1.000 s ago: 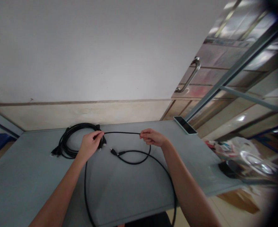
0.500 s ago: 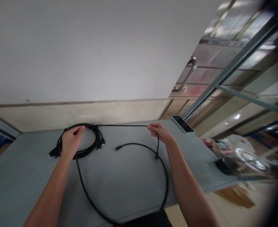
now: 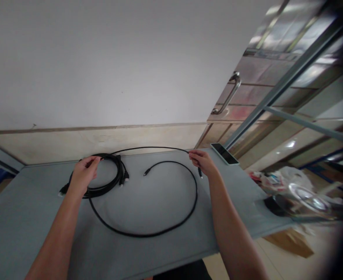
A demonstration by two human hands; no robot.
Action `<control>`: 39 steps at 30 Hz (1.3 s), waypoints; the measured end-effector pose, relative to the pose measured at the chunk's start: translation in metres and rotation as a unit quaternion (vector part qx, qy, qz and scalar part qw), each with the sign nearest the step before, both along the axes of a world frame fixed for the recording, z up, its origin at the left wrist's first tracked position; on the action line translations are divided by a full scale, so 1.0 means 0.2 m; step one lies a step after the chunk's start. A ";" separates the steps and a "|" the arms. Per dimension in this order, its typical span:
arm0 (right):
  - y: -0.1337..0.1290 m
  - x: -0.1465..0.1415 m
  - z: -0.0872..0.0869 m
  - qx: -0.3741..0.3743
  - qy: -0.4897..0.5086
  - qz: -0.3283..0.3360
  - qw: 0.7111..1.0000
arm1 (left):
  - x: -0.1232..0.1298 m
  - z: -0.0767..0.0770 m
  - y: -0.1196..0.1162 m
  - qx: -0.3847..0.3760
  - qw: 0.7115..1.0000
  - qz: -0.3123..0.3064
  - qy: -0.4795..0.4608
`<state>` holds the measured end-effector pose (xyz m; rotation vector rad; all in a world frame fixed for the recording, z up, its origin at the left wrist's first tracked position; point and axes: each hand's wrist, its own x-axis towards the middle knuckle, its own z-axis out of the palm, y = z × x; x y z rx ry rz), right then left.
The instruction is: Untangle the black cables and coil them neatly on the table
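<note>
A coil of black cables point(image 3: 119, 171) with several plugs lies at the back left of the grey table point(image 3: 148, 256). My left hand point(image 3: 85, 171) is over the coil's left side, fingers pinched on a black cable. From there the cable arches along the table's back edge to my right hand point(image 3: 202, 160), which grips it near its end; the plug point(image 3: 200, 172) hangs below the fingers. Another length of cable point(image 3: 142, 235) runs from the coil in a wide loop over the table's middle and ends in a loose plug point(image 3: 147, 171).
A phone point(image 3: 224, 153) lies at the back right corner of the table. Beyond the right edge are a clear round container point(image 3: 310, 198) and plastic bags point(image 3: 295, 178). A white wall point(image 3: 101, 66) stands behind, with a metal frame point(image 3: 282, 85) at right.
The held cable has gone from taut to slightly arched. My right hand has moved a little right, my left slightly left. The big loop has drawn away from the table's front edge.
</note>
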<state>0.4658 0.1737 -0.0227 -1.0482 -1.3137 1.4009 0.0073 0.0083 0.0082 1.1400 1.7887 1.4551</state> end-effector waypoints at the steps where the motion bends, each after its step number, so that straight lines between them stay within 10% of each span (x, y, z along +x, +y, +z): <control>1: -0.01 0.00 0.01 -0.001 0.002 0.002 1.000 | 0.02 0.01 0.00 -0.005 0.999 -0.029 -0.030; 7: -0.07 -0.05 0.06 -0.074 -0.049 0.148 0.985 | 0.15 0.06 -0.03 -0.070 0.983 -0.155 -0.073; 17: -0.14 -0.10 0.08 -0.174 -0.122 0.359 0.909 | 0.09 -0.03 0.02 -0.068 0.992 -0.091 0.059; 27: -0.10 -0.09 0.08 -0.095 0.035 0.213 0.972 | 0.07 0.01 0.01 0.018 0.979 -0.078 -0.185; 34: -0.06 -0.07 0.03 -0.031 -0.210 0.091 0.973 | 0.08 0.03 0.01 0.046 0.964 -0.062 -0.256; 39: -0.07 -0.09 0.05 -0.078 -0.141 0.196 0.967 | 0.14 0.05 -0.02 0.022 0.969 -0.110 -0.219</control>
